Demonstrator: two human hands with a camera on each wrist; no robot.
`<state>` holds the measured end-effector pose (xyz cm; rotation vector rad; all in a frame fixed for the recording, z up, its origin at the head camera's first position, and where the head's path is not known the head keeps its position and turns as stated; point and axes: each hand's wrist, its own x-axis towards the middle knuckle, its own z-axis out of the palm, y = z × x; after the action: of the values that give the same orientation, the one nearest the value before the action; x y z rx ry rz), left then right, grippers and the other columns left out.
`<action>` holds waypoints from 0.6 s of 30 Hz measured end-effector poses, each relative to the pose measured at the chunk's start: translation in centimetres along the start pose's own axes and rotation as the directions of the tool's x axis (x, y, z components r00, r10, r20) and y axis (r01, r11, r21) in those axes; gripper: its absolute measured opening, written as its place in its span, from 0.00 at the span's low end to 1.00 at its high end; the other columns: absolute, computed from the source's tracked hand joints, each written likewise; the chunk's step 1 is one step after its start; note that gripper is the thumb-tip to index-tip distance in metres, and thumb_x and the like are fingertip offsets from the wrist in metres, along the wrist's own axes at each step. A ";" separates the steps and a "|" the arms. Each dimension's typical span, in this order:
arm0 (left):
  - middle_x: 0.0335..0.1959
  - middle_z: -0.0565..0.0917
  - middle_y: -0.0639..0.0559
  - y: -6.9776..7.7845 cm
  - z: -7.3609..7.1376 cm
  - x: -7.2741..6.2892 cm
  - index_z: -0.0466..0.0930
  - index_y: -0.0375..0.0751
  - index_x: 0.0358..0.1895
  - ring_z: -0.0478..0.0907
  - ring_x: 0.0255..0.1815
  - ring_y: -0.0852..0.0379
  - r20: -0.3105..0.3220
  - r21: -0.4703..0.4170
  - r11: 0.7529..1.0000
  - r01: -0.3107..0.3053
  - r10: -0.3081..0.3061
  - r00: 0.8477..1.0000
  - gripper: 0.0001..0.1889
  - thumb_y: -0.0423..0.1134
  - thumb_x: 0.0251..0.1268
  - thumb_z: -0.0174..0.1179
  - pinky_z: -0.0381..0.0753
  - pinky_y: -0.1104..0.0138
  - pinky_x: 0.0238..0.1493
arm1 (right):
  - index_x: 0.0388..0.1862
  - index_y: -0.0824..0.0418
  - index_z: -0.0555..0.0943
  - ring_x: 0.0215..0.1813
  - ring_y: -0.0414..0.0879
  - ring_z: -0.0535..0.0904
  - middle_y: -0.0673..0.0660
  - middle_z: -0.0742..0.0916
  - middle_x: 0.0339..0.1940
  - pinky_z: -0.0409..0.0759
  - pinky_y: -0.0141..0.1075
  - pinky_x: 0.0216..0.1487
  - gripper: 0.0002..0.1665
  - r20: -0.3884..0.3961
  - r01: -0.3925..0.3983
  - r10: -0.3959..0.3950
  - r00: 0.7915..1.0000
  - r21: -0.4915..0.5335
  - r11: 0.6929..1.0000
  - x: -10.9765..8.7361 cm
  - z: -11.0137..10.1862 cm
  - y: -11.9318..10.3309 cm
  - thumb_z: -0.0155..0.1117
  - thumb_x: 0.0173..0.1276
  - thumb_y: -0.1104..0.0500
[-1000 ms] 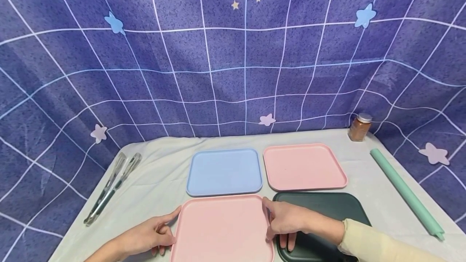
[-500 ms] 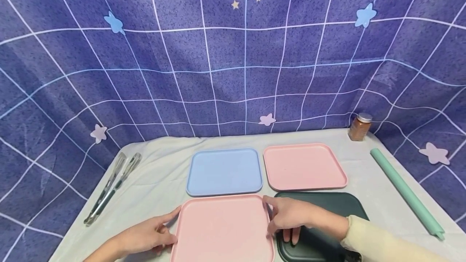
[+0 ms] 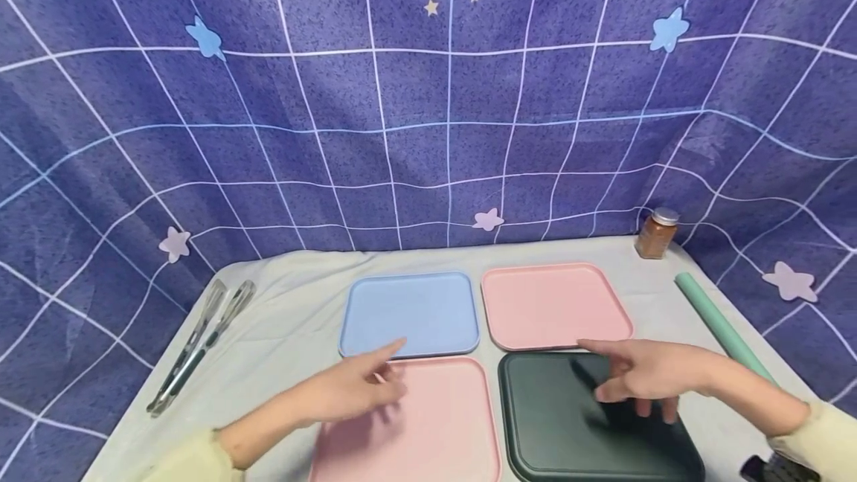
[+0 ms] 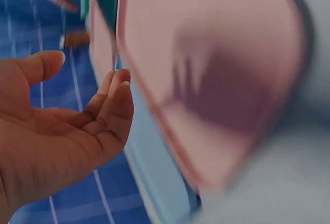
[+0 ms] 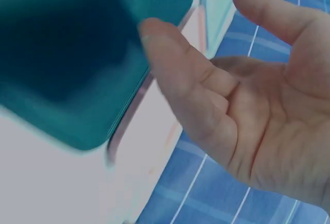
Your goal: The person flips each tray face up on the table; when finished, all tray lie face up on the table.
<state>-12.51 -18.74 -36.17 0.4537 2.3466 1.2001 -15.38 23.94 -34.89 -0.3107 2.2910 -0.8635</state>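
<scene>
My left hand [image 3: 355,390] hovers above the near pink tray [image 3: 435,422], holding nothing, its fingers loosely bent and its shadow falling on the tray. Over the dark green tray [image 3: 556,422] hangs my right hand [image 3: 659,370], with bare, relaxed fingers and a shadow beneath. Behind the near pair lie a blue tray [image 3: 411,311] on the left and a second pink tray [image 3: 552,303] on the right. In the left wrist view the palm [image 4: 56,136] shows no object; the right wrist view shows the other palm [image 5: 268,115] likewise bare.
Metal tongs [image 3: 201,348] lie at the left side of the white cloth [image 3: 288,318]. A lidded jar [image 3: 657,233] of brown contents stands at the back right, and a green roll [image 3: 723,326] lies along the right side. A purple curtain [image 3: 415,132] rises behind.
Both hands have let go of the near pink tray's sides. The left has risen rightward over that tray; the right has moved right over the dark green one. The trays hold their places.
</scene>
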 end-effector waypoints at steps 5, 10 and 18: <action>0.33 0.85 0.46 2.6 4.4 3.5 0.52 0.39 0.80 0.86 0.30 0.48 0.119 -0.076 0.997 0.014 -0.005 0.993 0.43 0.44 0.67 0.63 0.80 0.67 0.33 | 0.82 0.60 0.54 0.24 0.50 0.82 0.57 0.79 0.30 0.80 0.42 0.16 0.53 -0.004 -0.152 0.152 0.988 -0.044 0.987 -1.7 -0.9 2.9 0.71 0.65 0.50; 0.26 0.86 0.49 3.9 7.7 6.1 0.52 0.38 0.80 0.83 0.25 0.53 0.169 -0.042 0.996 0.074 -0.066 0.983 0.44 0.43 0.65 0.65 0.80 0.67 0.29 | 0.82 0.65 0.48 0.26 0.50 0.81 0.56 0.77 0.31 0.82 0.46 0.18 0.60 -0.028 -0.231 0.230 0.973 -0.057 0.971 -2.3 -0.7 5.7 0.72 0.63 0.48; 0.15 0.80 0.45 4.0 10.1 8.3 0.45 0.24 0.78 0.74 0.14 0.57 0.346 -0.034 0.984 0.175 -0.153 0.926 0.46 0.37 0.66 0.63 0.74 0.70 0.19 | 0.81 0.70 0.42 0.27 0.51 0.84 0.57 0.79 0.35 0.82 0.40 0.19 0.62 0.006 -0.275 0.276 0.961 0.097 0.957 -3.5 -0.1 9.3 0.70 0.66 0.47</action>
<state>-13.68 -5.69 -40.15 0.3986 1.9990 1.0232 -12.69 32.48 -39.21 0.0556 2.2221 -0.8283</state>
